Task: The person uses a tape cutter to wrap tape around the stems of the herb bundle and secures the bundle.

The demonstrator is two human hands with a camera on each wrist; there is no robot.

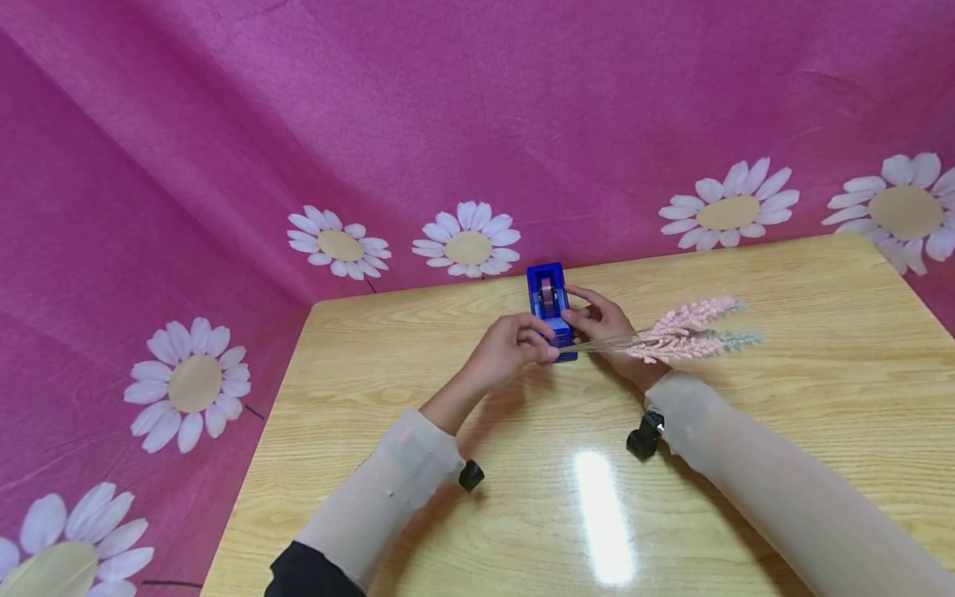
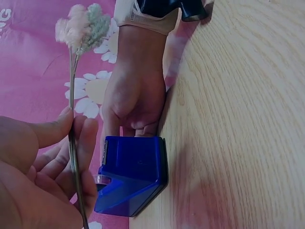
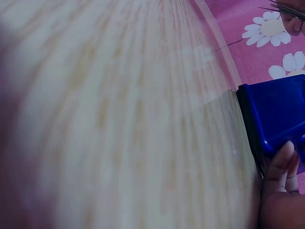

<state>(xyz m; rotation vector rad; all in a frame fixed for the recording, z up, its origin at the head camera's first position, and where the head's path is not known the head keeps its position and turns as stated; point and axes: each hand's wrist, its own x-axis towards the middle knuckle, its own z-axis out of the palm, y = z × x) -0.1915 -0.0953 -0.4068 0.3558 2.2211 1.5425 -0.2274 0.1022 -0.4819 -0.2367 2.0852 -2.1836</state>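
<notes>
A blue tape dispenser (image 1: 570, 348) with a small roll of tape (image 1: 547, 292) stands on the table near its back edge. My left hand (image 1: 513, 342) pinches the thin stems (image 2: 72, 143) of a small bunch of artificial flowers (image 1: 675, 342) between thumb and fingers, close over the dispenser's front end. The flowers have pink and pale green heads, which point right and pass over my right wrist in the head view. My right hand (image 1: 603, 325) holds the dispenser from its right side, fingertips (image 3: 284, 152) against the blue body.
The wooden table (image 1: 388, 356) meets a pink cloth backdrop (image 1: 477, 124) printed with white daisies behind and at the left. Black wrist cameras, such as the right one (image 1: 646, 437), hang below both sleeves. A bright reflection lies on the tabletop in front.
</notes>
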